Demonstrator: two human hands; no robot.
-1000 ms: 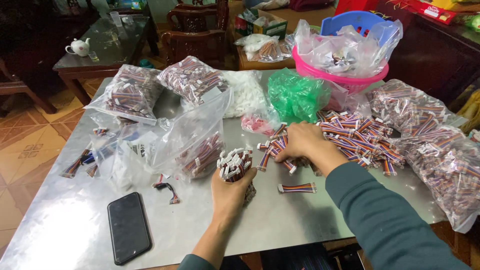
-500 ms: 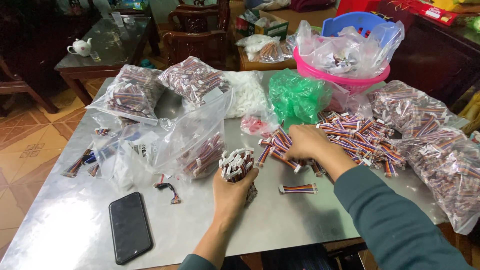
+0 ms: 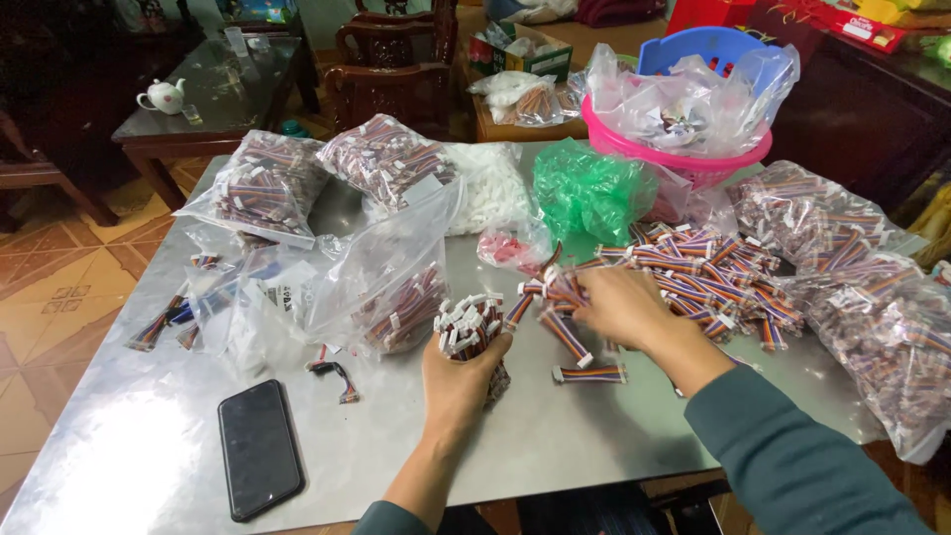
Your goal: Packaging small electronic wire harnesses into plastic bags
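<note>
My left hand grips an upright bundle of short multicoloured ribbon cables with white connectors above the metal table. To its right, my right hand pinches several loose cables at the near edge of a loose pile of the same cables. One single cable lies flat on the table just in front of my right hand.
A black phone lies near the front left. An open clear bag with cables sits left of my left hand. Filled bags line the back and right. A green bag and a pink basin stand behind.
My right hand has drawn back from the pile toward the left, bringing several cables closer to the bundle. My left hand has stayed nearly still with its bundle.
</note>
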